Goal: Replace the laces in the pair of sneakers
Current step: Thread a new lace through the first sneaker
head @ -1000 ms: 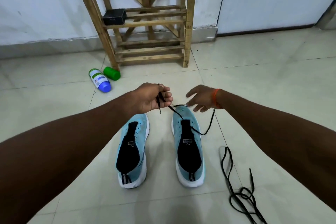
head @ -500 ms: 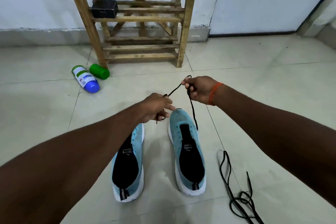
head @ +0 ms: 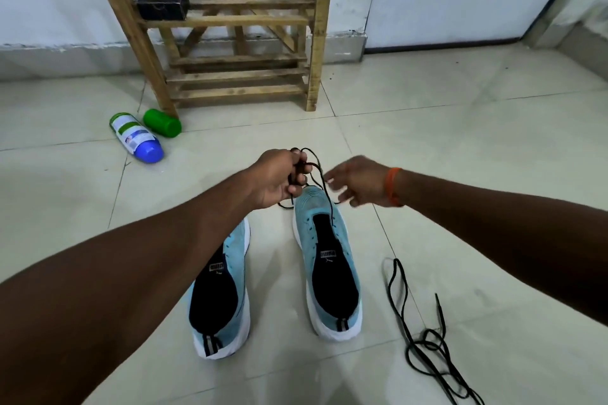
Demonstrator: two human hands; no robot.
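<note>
Lace (head: 324, 194) gripped by left hand (head: 279, 177), beside right hand (head: 358, 181).

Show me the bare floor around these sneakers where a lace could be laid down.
Widest bare floor: right of the wooden rack, beyond the right hand. Also between the bottle and the left hand. Crowded: over the right sneaker, where both hands meet the held lace, and around the loose lace.

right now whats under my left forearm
The left sneaker lies under the left forearm. Its heel, black opening and part of the blue upper show. The forearm covers its toe and front eyelets, so whether any lace is threaded there cannot be seen.
</note>
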